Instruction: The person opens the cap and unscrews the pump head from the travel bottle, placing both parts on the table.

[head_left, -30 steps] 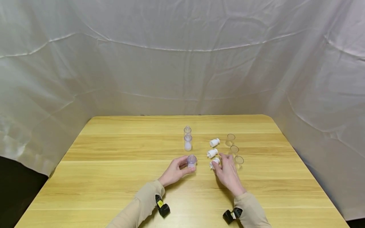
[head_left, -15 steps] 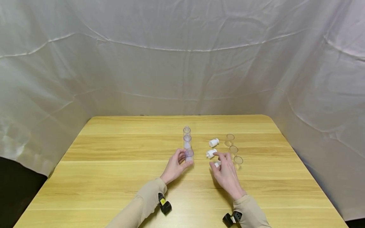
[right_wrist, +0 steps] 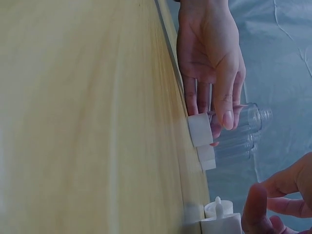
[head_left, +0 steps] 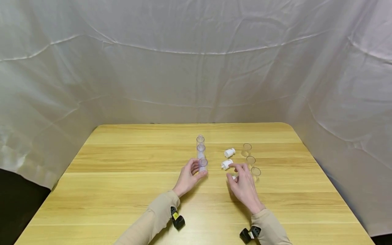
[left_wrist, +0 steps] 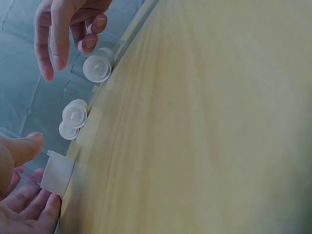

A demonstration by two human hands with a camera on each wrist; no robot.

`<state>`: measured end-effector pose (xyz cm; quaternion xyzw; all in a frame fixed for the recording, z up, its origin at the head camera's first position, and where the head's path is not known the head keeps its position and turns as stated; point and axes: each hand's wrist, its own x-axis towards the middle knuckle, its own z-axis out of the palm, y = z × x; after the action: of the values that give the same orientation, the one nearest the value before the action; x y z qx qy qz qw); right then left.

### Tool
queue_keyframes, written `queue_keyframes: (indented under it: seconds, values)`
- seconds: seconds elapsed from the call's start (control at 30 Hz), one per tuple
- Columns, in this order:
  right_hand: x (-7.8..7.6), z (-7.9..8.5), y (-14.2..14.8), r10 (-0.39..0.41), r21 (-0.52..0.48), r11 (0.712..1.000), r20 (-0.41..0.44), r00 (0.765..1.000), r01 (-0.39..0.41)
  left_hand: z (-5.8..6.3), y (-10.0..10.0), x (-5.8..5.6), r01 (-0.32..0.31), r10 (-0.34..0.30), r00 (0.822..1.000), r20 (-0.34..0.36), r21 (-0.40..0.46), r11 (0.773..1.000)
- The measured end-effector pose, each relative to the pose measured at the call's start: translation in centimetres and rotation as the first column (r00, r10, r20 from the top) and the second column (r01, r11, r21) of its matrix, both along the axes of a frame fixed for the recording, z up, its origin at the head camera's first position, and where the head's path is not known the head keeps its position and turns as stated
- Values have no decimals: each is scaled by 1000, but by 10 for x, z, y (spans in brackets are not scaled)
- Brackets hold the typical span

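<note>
In the head view my left hand (head_left: 187,177) holds a clear bottle (head_left: 203,164) between thumb and fingers. Its white base (right_wrist: 200,129) stands on the table in the right wrist view. Two similar clear bottles, the nearer one (head_left: 200,149) and the farther one (head_left: 200,139), stand in line behind it. My right hand (head_left: 243,185) hovers with fingers loosely bent over a white pump-like piece (left_wrist: 97,67), mostly hidden in the head view. The left wrist view shows these fingertips apart from that piece. Close to the index fingertip lies a second white piece (head_left: 227,164); a third (head_left: 229,152) lies beyond.
Three clear open cups stand in a line right of the white pieces: near (head_left: 256,172), middle (head_left: 251,160) and far (head_left: 247,149). A grey curtain (head_left: 196,78) surrounds the wooden table (head_left: 122,183) at its back and sides.
My left hand has carried its bottle forward and slightly left, up close to the other two. The right hand's fingers have spread away from the nearest white piece, shifting little overall.
</note>
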<state>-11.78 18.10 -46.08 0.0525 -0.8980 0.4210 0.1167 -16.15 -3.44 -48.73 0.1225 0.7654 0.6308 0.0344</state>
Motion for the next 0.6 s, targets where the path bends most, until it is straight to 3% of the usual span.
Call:
queue_keyframes:
  seconds: [0.43, 0.6]
  values:
    - [-1, 0, 3, -16, 13, 1000, 3, 1000, 16, 3, 1, 1, -23, 23, 1000, 7, 24, 999]
    - [-1, 0, 4, -15, 19, 1000, -33, 999, 16, 3, 1, 0, -22, 22, 1000, 3, 19, 1000]
